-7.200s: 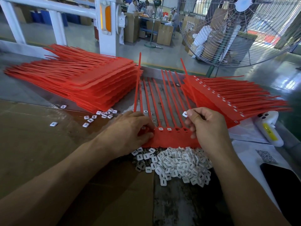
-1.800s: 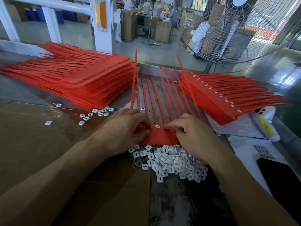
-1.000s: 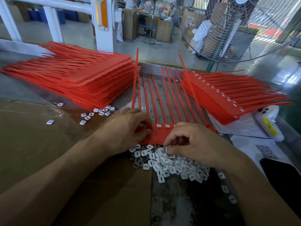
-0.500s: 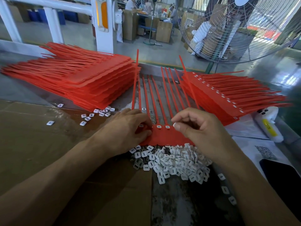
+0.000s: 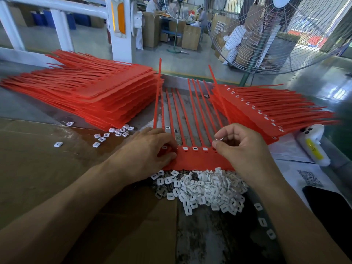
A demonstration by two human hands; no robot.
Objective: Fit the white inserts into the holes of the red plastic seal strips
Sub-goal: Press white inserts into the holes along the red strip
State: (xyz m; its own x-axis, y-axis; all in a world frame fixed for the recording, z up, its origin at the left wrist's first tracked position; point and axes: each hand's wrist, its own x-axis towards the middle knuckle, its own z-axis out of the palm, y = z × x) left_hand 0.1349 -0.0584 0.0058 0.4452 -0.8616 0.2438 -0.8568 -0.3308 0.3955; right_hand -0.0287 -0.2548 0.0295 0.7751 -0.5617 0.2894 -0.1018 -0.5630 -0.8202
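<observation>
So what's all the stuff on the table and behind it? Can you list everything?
seal strip sheet being worked: one, red, centre, under both hands
stack of strip sheets: one, red, left
second stack of strip sheets: one, red, right, white inserts along its edge
pile of inserts: many, white, in front of the sheet
loose inserts: several, white, by the left stack
cardboard: brown, left
fan: one, wire guard, behind
phone: black, right edge
left hand: rests on the sheet's left end
right hand: fingers curled, above the sheet's right part
</observation>
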